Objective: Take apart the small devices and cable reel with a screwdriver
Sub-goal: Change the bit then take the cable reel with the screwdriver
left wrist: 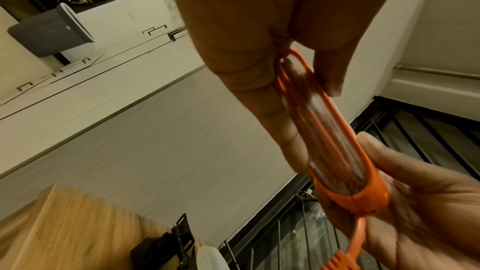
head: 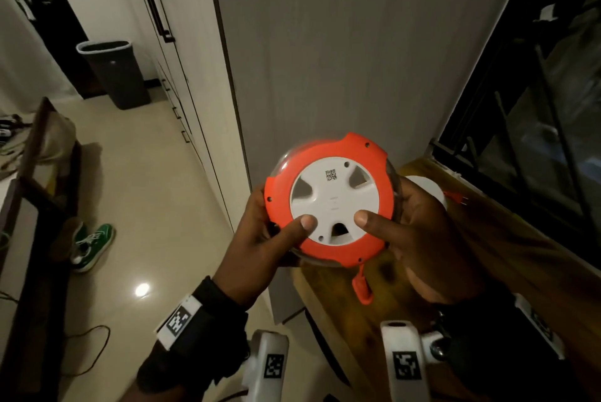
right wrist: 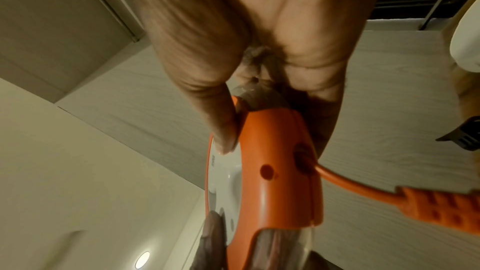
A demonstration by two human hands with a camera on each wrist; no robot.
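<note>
Hands are doing all the holding: the left hand (head: 260, 232) and right hand (head: 419, 239) are gripping the cable reel (head: 330, 203) by its rim above the wooden table (head: 507, 239), thumbs pressing its white back. Casing is looking intact, no screwdriver showing, so disassembly is seemingly yet to begin.

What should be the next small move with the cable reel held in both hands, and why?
Probably set the cable reel down on the wooden table, white face up. Both the left hand and the right hand grip it, so neither can take a screwdriver, and none is in view. Its orange rim shows small holes, likely for screws.
</note>
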